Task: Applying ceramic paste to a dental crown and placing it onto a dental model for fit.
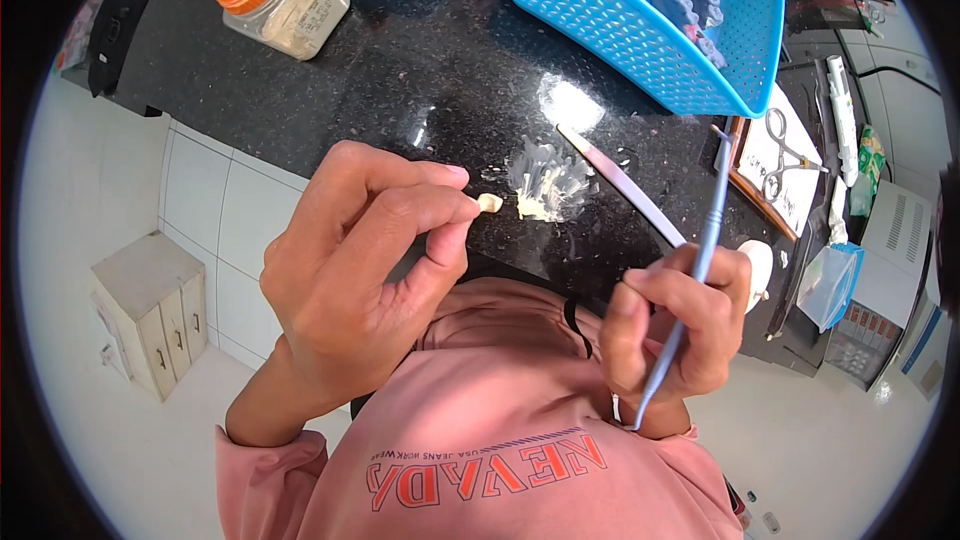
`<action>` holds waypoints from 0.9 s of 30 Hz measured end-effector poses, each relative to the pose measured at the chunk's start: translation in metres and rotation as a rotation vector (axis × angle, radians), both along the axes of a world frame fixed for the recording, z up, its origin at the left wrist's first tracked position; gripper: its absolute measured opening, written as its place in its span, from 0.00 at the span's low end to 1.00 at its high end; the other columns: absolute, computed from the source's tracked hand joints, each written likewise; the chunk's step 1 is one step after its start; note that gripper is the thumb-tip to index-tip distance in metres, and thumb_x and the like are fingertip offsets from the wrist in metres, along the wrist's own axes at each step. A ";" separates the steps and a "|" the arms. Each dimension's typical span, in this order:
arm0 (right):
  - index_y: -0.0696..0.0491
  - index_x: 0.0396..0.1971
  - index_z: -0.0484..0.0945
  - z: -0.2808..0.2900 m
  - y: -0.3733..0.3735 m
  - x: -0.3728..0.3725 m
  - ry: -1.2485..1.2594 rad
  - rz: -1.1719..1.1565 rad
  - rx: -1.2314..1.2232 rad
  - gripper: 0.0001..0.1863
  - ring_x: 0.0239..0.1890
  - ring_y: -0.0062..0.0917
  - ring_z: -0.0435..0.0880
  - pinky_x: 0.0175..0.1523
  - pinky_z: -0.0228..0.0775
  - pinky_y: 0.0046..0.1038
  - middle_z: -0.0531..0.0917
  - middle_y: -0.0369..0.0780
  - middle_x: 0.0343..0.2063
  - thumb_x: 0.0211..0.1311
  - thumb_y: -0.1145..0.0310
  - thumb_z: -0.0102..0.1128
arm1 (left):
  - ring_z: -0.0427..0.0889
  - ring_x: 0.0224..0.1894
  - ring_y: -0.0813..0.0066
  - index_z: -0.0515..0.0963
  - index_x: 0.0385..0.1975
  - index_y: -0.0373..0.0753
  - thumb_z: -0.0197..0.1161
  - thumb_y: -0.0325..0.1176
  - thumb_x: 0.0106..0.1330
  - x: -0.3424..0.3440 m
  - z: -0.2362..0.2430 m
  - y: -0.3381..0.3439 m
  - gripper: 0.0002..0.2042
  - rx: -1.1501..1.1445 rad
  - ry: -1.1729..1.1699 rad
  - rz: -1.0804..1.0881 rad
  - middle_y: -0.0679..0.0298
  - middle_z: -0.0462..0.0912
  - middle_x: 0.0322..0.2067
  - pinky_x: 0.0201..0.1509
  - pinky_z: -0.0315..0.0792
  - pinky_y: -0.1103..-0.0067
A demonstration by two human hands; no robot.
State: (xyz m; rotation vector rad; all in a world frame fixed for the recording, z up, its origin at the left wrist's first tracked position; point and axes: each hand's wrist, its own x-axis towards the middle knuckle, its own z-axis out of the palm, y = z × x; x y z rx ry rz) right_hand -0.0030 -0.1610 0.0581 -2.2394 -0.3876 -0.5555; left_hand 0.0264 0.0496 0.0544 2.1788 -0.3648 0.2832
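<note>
1. Cream piece point(490, 203): small, rounded, tan-shaded, over dark surface point(430, 70), left of smeared paste point(545, 192).
2. Left hand point(345, 262): fingers pinching its left end.
3. Right hand point(708, 322): fingers curled around slim blue tool point(714, 205).

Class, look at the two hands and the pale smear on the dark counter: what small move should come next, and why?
Probably bring the blue tool, upper tip first, over to the pale smear: the right hand grips the tool, but that tip stands apart from the smear, while the left hand pinches the small cream piece close by.
</note>
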 end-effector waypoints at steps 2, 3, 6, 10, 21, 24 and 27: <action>0.56 0.30 0.83 -0.001 -0.006 -0.004 0.005 -0.032 0.053 0.13 0.22 0.19 0.74 0.21 0.65 0.20 0.74 0.40 0.26 0.40 0.81 0.71 | 0.83 0.35 0.71 0.80 0.28 0.34 0.66 0.11 0.46 0.000 0.001 -0.001 0.11 0.019 -0.006 0.002 0.58 0.81 0.32 0.36 0.74 0.82; 0.57 0.31 0.83 -0.002 -0.009 -0.005 0.002 -0.026 0.033 0.13 0.22 0.19 0.74 0.21 0.65 0.19 0.75 0.40 0.26 0.41 0.81 0.71 | 0.83 0.35 0.71 0.80 0.28 0.33 0.66 0.11 0.46 0.001 0.001 -0.001 0.11 0.021 -0.012 0.001 0.58 0.81 0.32 0.35 0.74 0.82; 0.57 0.32 0.83 -0.002 -0.008 -0.001 0.002 0.004 0.005 0.13 0.23 0.19 0.75 0.22 0.65 0.19 0.75 0.40 0.27 0.42 0.81 0.72 | 0.82 0.35 0.72 0.80 0.28 0.33 0.66 0.10 0.46 0.001 -0.001 -0.002 0.12 0.020 -0.017 0.000 0.58 0.81 0.32 0.35 0.74 0.82; 0.53 0.31 0.86 0.005 0.010 0.008 0.057 -0.007 -0.074 0.14 0.22 0.19 0.74 0.21 0.62 0.19 0.76 0.37 0.26 0.38 0.77 0.77 | 0.82 0.35 0.71 0.80 0.28 0.33 0.66 0.10 0.45 0.000 -0.003 -0.002 0.12 0.017 -0.021 0.010 0.58 0.81 0.32 0.35 0.74 0.81; 0.53 0.34 0.87 -0.006 0.039 0.025 0.104 -0.022 -0.168 0.20 0.23 0.21 0.75 0.24 0.64 0.20 0.78 0.37 0.23 0.33 0.76 0.79 | 0.83 0.36 0.69 0.79 0.28 0.33 0.66 0.11 0.46 0.002 -0.003 0.002 0.12 -0.020 -0.002 -0.015 0.58 0.80 0.32 0.37 0.75 0.81; 0.53 0.34 0.87 -0.006 0.043 0.028 0.107 -0.011 -0.172 0.21 0.23 0.21 0.76 0.24 0.65 0.20 0.76 0.37 0.22 0.32 0.78 0.78 | 0.83 0.36 0.69 0.79 0.28 0.33 0.66 0.11 0.46 0.002 -0.004 0.005 0.11 -0.026 0.002 -0.030 0.57 0.80 0.32 0.37 0.75 0.81; 0.53 0.32 0.87 -0.009 0.044 0.027 0.093 -0.014 -0.184 0.20 0.23 0.21 0.76 0.24 0.64 0.20 0.75 0.37 0.20 0.31 0.80 0.76 | 0.84 0.36 0.69 0.80 0.29 0.34 0.66 0.11 0.46 0.002 -0.005 0.005 0.12 -0.041 0.003 -0.033 0.57 0.80 0.32 0.36 0.76 0.82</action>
